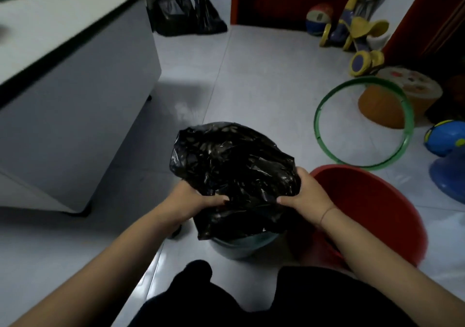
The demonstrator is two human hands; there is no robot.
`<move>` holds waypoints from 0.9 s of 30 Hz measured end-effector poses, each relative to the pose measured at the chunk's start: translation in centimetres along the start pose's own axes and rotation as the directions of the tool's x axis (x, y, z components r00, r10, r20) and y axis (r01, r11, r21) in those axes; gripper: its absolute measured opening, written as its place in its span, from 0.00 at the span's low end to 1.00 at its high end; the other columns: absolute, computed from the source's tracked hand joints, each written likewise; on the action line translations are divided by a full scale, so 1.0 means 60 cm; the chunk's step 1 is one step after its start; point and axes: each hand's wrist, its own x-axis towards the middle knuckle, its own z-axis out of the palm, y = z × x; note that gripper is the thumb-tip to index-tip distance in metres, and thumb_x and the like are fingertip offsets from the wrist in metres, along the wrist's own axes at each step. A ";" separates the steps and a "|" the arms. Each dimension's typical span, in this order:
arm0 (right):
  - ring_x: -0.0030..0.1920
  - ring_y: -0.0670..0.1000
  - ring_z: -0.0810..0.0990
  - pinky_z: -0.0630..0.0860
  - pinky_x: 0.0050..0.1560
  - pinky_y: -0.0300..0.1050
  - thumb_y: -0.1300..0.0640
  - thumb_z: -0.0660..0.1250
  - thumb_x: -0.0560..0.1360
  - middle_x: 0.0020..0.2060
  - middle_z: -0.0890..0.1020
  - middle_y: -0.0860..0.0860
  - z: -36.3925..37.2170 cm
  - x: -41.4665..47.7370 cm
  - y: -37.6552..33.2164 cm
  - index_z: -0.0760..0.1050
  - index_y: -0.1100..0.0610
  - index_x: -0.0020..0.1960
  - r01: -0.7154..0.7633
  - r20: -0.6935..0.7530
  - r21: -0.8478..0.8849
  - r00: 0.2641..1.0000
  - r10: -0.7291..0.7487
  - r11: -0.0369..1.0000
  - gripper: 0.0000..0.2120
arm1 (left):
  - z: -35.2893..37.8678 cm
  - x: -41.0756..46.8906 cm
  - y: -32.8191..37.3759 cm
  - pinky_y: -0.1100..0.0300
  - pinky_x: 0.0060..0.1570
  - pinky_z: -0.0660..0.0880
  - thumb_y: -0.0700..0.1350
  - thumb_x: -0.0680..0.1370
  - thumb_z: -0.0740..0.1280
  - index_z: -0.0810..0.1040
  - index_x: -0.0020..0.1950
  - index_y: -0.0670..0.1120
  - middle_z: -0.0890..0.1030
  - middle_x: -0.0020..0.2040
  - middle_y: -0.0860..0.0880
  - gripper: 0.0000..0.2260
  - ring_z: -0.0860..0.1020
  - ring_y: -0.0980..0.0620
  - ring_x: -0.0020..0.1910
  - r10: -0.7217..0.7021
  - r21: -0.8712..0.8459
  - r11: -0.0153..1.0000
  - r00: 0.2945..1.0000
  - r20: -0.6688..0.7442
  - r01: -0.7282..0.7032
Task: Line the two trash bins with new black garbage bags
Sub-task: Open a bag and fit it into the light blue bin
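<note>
Black garbage bag is billowing up, crumpled and glossy, over the mouth of a pale grey trash bin that is standing on the white tiled floor directly in front of the person. Only the near rim and a strip of the bin's wall are showing beneath the plastic; the rest is hidden by the bag. The left hand is gripping the bag's lower left edge, its fingers curled tight into the plastic. The right hand is clutching the lower right edge, thumb pressing on top and the other fingers wrapped under the film. Both forearms are reaching in from the bottom corners, and a dark-clothed knee is showing at the bottom centre.

Just beside the grey bin, on its right and touching or nearly touching it, a red bin is sitting open-mouthed and unlined. Beyond it a green hoop is leaning against an orange stool. A blue toy is sitting at the right edge, and a yellow and purple ride-on scooter is parked near the far wall beside a ball. A white bench with a dark edge is filling the left side, and filled black bags are slumping against the far wall.
</note>
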 end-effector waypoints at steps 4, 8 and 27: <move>0.62 0.55 0.74 0.72 0.60 0.46 0.58 0.76 0.67 0.63 0.73 0.55 0.014 -0.004 0.030 0.60 0.52 0.72 0.023 -0.068 -0.227 0.997 -0.039 0.974 0.38 | 0.004 -0.004 -0.040 0.63 0.44 0.76 0.49 0.66 0.78 0.80 0.49 0.53 0.83 0.44 0.56 0.14 0.81 0.56 0.45 -0.050 0.208 0.974 0.984 -0.168 0.085; 0.65 0.55 0.71 0.70 0.64 0.49 0.46 0.75 0.67 0.68 0.68 0.57 0.011 -0.015 0.039 0.51 0.52 0.76 0.005 -0.014 -0.292 1.000 -0.009 0.956 0.47 | -0.005 -0.008 -0.066 0.52 0.55 0.77 0.51 0.62 0.80 0.77 0.58 0.50 0.81 0.55 0.50 0.27 0.80 0.51 0.53 -0.024 0.130 0.990 0.984 -0.176 0.047; 0.45 0.49 0.77 0.75 0.52 0.47 0.45 0.61 0.78 0.57 0.80 0.57 0.040 0.114 -0.028 0.69 0.59 0.65 0.030 0.133 -0.089 0.991 -0.018 0.996 0.23 | -0.006 0.015 -0.091 0.53 0.38 0.73 0.37 0.71 0.69 0.54 0.69 0.60 0.77 0.46 0.53 0.36 0.79 0.45 0.41 0.403 0.541 0.806 0.892 -0.206 -0.239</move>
